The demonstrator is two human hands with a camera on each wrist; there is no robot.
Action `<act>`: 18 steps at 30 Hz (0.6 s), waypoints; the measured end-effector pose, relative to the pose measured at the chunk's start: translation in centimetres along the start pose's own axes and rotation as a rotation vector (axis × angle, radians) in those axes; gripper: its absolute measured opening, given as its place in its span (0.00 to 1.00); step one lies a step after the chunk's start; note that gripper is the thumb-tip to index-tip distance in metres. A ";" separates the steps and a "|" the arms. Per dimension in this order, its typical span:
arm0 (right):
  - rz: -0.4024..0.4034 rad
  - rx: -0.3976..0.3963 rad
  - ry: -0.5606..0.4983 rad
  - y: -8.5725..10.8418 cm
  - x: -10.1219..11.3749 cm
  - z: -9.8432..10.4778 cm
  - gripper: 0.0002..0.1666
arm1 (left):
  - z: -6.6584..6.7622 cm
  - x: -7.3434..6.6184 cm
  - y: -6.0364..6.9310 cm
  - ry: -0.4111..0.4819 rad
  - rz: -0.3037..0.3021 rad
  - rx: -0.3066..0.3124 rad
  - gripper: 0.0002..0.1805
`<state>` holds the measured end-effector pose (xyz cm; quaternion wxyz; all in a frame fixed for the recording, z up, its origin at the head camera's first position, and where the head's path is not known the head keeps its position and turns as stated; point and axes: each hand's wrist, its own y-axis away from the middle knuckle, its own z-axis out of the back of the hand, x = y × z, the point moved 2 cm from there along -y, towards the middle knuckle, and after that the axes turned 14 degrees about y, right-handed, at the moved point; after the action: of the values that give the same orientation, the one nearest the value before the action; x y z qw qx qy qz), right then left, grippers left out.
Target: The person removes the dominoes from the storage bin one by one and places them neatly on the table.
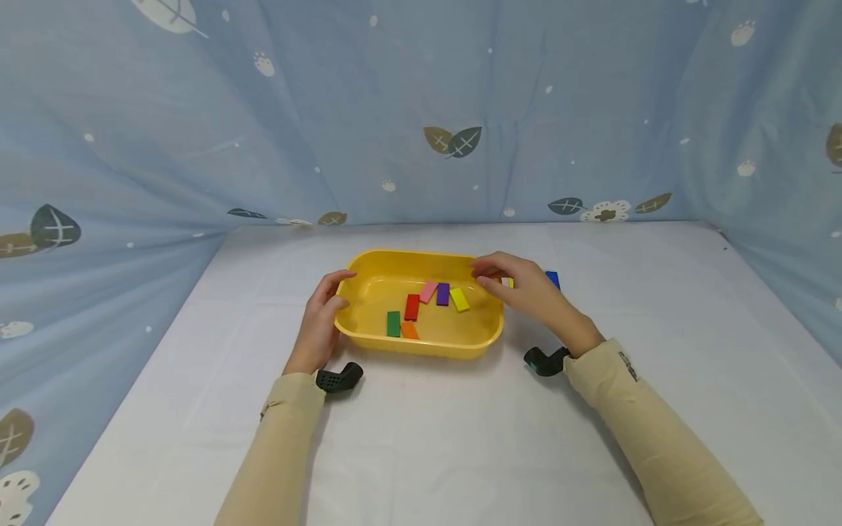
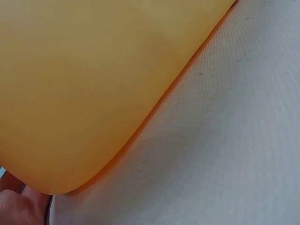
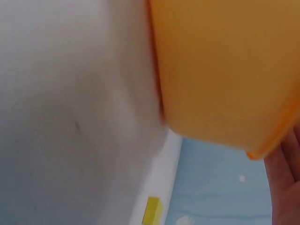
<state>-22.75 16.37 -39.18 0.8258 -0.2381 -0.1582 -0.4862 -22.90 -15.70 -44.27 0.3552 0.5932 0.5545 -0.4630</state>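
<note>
A yellow plastic tray [image 1: 368, 337] stands on the white tabletop with several small coloured blocks lying in it. These are a green block [image 1: 393, 324], a red block [image 1: 411, 307], an orange block [image 1: 409, 330], a pink block [image 1: 428, 291], a purple block [image 1: 443, 294] and a yellow block [image 1: 460, 299]. My left hand [image 1: 321, 318] holds the tray's left rim, thumb and fingertips reaching over it. Over the right rim hangs my right hand [image 1: 516, 285], thumb and fingers apart, with no block visible between them. In the right wrist view the tray wall partly hides its fingers [image 3: 282, 173].
Beyond my right hand lie a blue block [image 1: 552, 279] and another yellow block [image 3: 152, 211], mostly hidden in the head view. Black wrist devices [image 1: 340, 378] sit at both cuffs. A blue patterned curtain [image 1: 395, 109] closes off the back and sides.
</note>
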 end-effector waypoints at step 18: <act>0.056 0.122 0.483 -0.3 3.2 -2.7 0.18 | -1.2 -1.6 0.8 -0.013 0.042 -0.006 0.25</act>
<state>-21.39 12.48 -39.84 0.8657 -0.0689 0.0215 -0.4954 -21.84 -15.23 -42.51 0.3702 0.6006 0.5412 -0.4576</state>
